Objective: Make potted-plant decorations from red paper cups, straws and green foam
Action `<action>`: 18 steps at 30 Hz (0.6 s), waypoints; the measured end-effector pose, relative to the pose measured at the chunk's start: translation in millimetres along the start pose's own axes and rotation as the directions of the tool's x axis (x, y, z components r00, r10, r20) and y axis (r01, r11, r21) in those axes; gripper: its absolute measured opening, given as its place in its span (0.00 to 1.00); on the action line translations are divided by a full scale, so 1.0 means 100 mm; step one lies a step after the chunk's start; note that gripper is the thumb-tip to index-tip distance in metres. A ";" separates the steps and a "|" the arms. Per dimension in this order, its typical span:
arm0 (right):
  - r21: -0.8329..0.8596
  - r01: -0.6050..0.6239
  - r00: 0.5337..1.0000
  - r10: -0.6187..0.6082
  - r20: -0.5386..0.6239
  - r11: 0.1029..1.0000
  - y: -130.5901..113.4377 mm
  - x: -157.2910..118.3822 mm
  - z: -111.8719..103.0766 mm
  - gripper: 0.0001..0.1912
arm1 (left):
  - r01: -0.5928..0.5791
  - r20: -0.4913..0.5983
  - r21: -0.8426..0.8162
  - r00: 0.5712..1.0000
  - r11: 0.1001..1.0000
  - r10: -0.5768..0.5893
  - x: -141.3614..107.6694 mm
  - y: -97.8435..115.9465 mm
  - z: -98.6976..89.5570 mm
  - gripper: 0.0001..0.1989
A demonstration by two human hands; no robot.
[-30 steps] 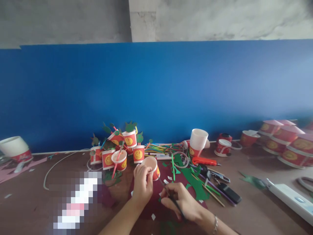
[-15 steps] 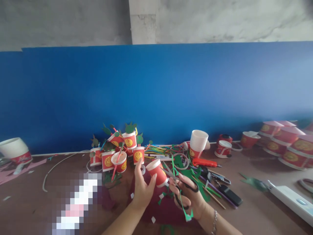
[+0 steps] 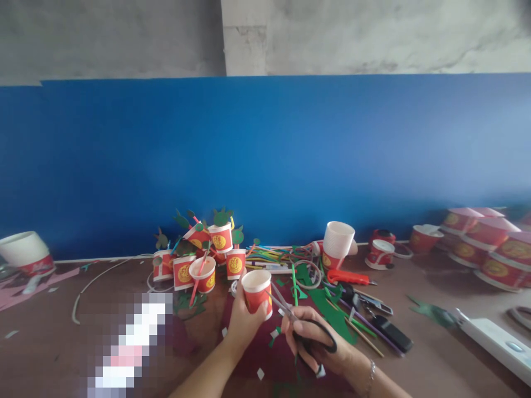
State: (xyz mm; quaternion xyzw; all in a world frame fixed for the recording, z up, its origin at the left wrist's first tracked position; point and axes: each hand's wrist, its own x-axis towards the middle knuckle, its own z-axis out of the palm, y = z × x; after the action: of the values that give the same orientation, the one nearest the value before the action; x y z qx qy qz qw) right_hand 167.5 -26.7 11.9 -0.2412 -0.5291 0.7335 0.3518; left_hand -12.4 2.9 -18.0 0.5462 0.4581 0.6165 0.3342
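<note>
My left hand [image 3: 245, 323] is wrapped round a red and white paper cup [image 3: 257, 287], held nearly upright with its rim facing up. In my right hand [image 3: 317, 340] are black-handled scissors [image 3: 285, 305], their blades slightly parted and pointing at the cup's right side. Whether the blade tips touch the cup, I cannot tell. Below both hands lies a dark red sheet [image 3: 249, 365] with small white and green scraps on it.
Several decorated cups [image 3: 203, 275] stand behind my left hand. A cup stack [image 3: 338, 243], an orange cutter [image 3: 348, 277], straws and green paper [image 3: 327, 309] lie behind my right. A white glue gun [image 3: 493, 342] is at the right.
The cup has turned from tilted to nearly upright and shifted slightly left. My right hand has turned with the scissors, and the green scrap hanging by it is no longer seen there.
</note>
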 end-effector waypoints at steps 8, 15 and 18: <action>-0.499 -0.204 0.976 0.137 -0.168 0.842 -0.27 -0.06 -0.04 0.09 | 0.014 0.163 0.038 0.986 0.999 -0.020 0.02 0.02 -0.04 0.37; -0.051 -0.072 0.992 0.066 -0.109 0.996 -0.11 -0.02 -0.04 0.20 | 0.017 -0.002 0.037 1.000 0.999 -0.017 0.00 0.00 0.02 0.33; 0.182 -0.032 0.985 0.062 -0.160 0.983 -0.02 0.00 -0.07 0.21 | -0.007 -0.025 -0.009 1.000 1.000 0.007 0.00 0.03 0.03 0.31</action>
State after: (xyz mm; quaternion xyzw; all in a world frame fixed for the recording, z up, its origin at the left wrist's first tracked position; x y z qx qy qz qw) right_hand 173.4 -22.3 11.7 -0.2811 -0.4243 0.7637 0.3971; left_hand -9.1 2.2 -15.4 0.5385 0.4574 0.6267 0.3288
